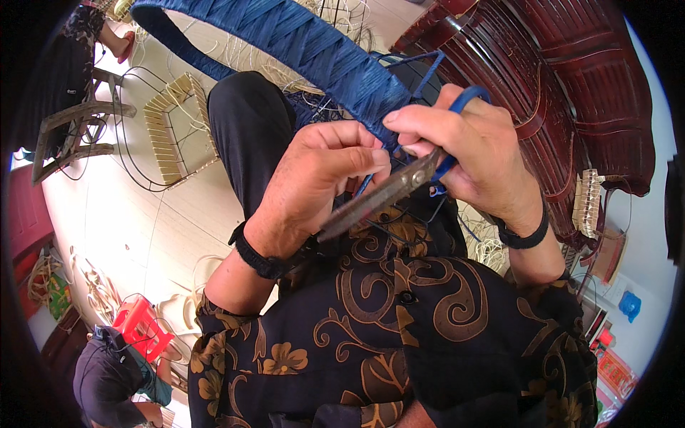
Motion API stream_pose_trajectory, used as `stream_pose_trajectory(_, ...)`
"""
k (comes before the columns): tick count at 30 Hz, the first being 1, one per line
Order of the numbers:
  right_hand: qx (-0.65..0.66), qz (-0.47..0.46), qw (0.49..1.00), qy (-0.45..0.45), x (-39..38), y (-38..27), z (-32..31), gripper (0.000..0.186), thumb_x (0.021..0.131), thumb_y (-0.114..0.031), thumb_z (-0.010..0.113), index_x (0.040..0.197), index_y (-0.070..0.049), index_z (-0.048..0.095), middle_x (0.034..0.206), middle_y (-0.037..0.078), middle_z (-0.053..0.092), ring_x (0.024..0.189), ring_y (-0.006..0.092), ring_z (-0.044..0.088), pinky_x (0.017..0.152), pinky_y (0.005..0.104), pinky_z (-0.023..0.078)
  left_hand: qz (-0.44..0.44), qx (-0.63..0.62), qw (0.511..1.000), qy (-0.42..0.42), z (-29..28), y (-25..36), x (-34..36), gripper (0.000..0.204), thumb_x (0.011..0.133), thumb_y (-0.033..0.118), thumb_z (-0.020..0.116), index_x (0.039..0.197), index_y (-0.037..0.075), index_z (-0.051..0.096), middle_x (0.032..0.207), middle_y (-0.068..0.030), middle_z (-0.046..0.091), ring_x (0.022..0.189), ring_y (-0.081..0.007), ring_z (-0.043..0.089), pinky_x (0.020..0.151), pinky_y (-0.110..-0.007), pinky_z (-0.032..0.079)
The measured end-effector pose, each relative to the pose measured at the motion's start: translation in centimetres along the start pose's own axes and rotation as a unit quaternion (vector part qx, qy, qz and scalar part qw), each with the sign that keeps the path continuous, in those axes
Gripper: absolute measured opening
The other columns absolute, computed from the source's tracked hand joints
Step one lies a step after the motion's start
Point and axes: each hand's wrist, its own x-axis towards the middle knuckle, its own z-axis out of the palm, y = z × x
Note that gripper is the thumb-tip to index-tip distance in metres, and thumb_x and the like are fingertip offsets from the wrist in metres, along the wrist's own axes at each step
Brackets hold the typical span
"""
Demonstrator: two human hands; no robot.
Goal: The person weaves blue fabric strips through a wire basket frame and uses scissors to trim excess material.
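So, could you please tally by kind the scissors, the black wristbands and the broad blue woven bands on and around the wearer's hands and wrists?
Scissors: 1
Black wristbands: 2
Broad blue woven band: 1
Total: 4

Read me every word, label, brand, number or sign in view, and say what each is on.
No text is clear enough to quote.
Red printed item, lower right: marks too small and blurred.
Green item, far left: any print too blurred to tell.
Scissors in the right hand: no lettering visible.
Blue wrapped band: none visible.
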Motion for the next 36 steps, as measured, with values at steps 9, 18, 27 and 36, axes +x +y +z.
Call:
stream_pose_trajectory(9, 0.013, 0.067, 0.997, -0.025, 1.6, -1.0, -0.4, 0.054, 0.061, 0.012, 0.066, 0.112, -0.008, 0.063, 0.075, 0.002, 0.065, 0.064, 0.0176, 0.06, 0.057, 0.0269, 0.043, 0.076, -0.013, 0.996, -0.047, -0.5, -1.0, 0.1, 0.015, 0.093, 0.014, 0.064, 0.085, 0.001, 0.064, 0.074, -0.0091, 0.069, 0.055, -0.0069, 0.056, 0.048, -0.018, 0.038)
stream_pose_trajectory(18, -0.033, 0.073, 0.997, -0.009, 2.1, -1.0, -0.2, 0.057, 0.061, 0.012, 0.065, 0.113, -0.011, 0.064, 0.078, 0.003, 0.065, 0.071, 0.0189, 0.064, 0.062, 0.029, 0.048, 0.094, 0.052, 0.994, -0.019, -0.4, -0.8, 0.1, 0.014, 0.093, 0.014, 0.061, 0.084, 0.004, 0.064, 0.07, -0.0066, 0.068, 0.052, -0.0047, 0.05, 0.047, -0.017, 0.033)
stream_pose_trajectory(27, 0.016, 0.119, 0.993, 0.014, 0.0, -1.4, -2.0, 0.061, 0.063, 0.006, 0.076, 0.12, -0.009, 0.064, 0.085, 0.002, 0.07, 0.073, 0.0126, 0.063, 0.063, 0.0248, 0.047, 0.018, -0.022, 0.999, -0.041, -0.8, -0.5, 0.1, 0.007, 0.089, 0.005, 0.065, 0.091, -0.002, 0.065, 0.073, -0.0166, 0.067, 0.054, -0.0183, 0.059, 0.046, -0.026, 0.042)
stream_pose_trajectory(36, 0.137, 0.432, 0.875, -0.17, -6.4, -6.0, -7.7, 0.071, 0.064, -0.027, 0.092, 0.125, -0.009, 0.063, 0.066, 0.003, 0.059, 0.057, 0.0079, 0.055, 0.053, 0.0246, 0.043, -0.004, -0.002, 0.999, -0.047, 0.0, -0.2, 0.1, 0.011, 0.091, 0.003, 0.06, 0.095, -0.004, 0.068, 0.073, -0.02, 0.067, 0.053, -0.022, 0.059, 0.048, -0.028, 0.045)
